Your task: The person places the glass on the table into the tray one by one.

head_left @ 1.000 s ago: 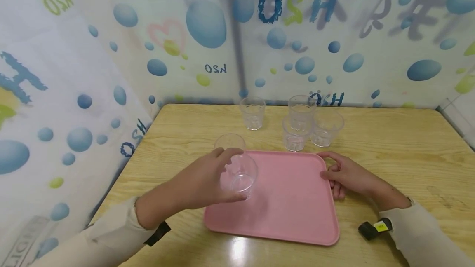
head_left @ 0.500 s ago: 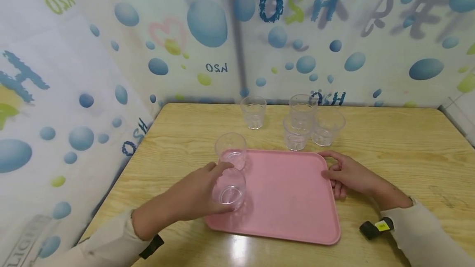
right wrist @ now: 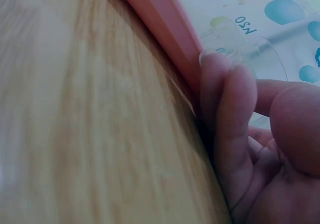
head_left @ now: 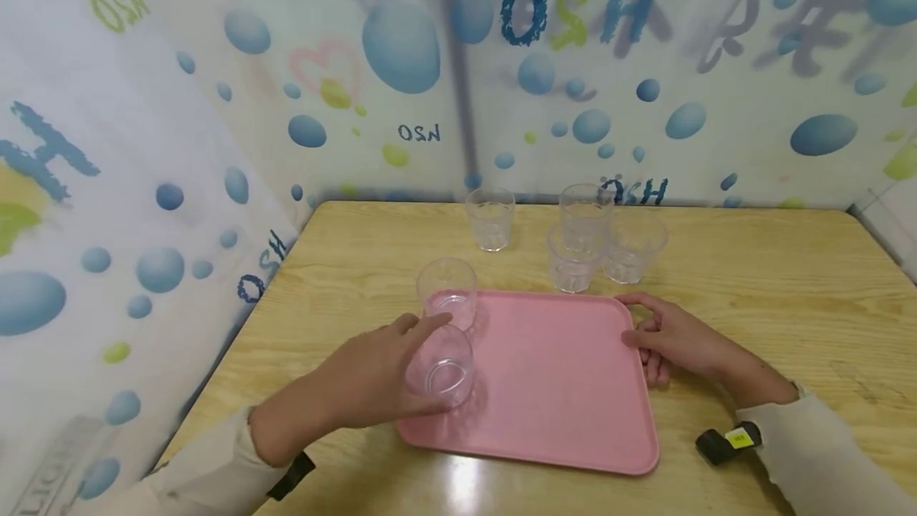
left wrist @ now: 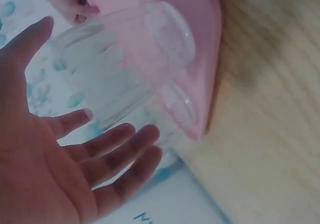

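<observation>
A clear plastic cup (head_left: pixel 450 373) stands upright at the front left of the pink tray (head_left: pixel 559 388). My left hand (head_left: pixel 365 373) is around its left side, thumb and fingers spread. In the left wrist view the fingers (left wrist: pixel 125 181) are loosely extended beside the cup (left wrist: pixel 115 63), with a gap between palm and cup. Directly behind it, a second clear cup (head_left: pixel 447 281) stands on the tray's back left corner. My right hand (head_left: pixel 680 338) holds the tray's right edge near the back corner, its thumb over the rim and other fingers curled at the side.
Beyond the tray, several clear cups stand on the wooden table (head_left: pixel 774 285): one alone (head_left: pixel 490 221) at the back and a close cluster (head_left: pixel 573 261) to its right. A patterned wall (head_left: pixel 344 158) borders the table's back and left.
The left hand has brought its cup left and down onto the tray, in front of the other cup, and its grip has loosened. The right hand has stayed at the tray's edge.
</observation>
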Tool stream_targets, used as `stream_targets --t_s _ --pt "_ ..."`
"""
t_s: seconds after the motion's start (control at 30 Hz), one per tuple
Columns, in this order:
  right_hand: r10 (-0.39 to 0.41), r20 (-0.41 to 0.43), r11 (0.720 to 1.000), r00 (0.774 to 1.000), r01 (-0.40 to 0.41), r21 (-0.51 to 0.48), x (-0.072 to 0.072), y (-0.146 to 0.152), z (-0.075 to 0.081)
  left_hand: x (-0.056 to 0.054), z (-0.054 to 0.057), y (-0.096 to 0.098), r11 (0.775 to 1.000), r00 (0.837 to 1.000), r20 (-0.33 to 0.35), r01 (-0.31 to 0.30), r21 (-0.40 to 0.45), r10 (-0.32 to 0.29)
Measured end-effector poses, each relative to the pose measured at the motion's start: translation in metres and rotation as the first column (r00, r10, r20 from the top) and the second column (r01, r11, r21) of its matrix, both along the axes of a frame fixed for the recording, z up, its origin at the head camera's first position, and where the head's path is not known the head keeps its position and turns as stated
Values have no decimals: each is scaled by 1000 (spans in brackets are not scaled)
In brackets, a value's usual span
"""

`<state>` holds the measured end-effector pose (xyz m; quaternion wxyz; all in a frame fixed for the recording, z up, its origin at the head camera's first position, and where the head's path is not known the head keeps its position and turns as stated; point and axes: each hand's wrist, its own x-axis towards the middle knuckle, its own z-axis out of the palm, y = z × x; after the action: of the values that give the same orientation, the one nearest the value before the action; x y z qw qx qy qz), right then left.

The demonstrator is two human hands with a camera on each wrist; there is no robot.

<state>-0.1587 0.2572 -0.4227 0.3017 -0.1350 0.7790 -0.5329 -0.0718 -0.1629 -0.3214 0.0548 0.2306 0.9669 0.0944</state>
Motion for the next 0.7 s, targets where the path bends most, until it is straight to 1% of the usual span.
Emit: stream_targets --t_s 0.1,0.17,0.23,0.33,0.4,0.47,0.6,0.7 --pt "2 -5 1000 1000 -2 0 0 -1 2 -6 17 2 997 999 -44 -16 -80 12" --pt "7 -6 1000 1000 -7 -5 0 -1 3 -13 31 4 995 997 -72 -18 -99 11" --pt "5 -3 1000 1000 -5 -5 1 0 4 -22 43 9 995 995 -101 -13 -99 3" --pt "-3 1 1000 1000 3 3 1 2 4 -41 55 18 996 993 -121 -11 -92 -1" --pt "-10 2 1000 1000 10 9 1 3 4 -56 59 26 995 993 -117 -19 -97 8" --pt "-5 -6 1000 1000 5 7 1 3 3 -72 60 33 993 994 -105 -33 -114 21" --pt "2 -20 1000 1000 -2 -10 1 3 3 -105 57 46 988 997 -70 -50 -148 40" --pt "7 -23 1000 1000 -7 -16 1 1 2 -128 54 52 984 998 -32 -57 -171 53"
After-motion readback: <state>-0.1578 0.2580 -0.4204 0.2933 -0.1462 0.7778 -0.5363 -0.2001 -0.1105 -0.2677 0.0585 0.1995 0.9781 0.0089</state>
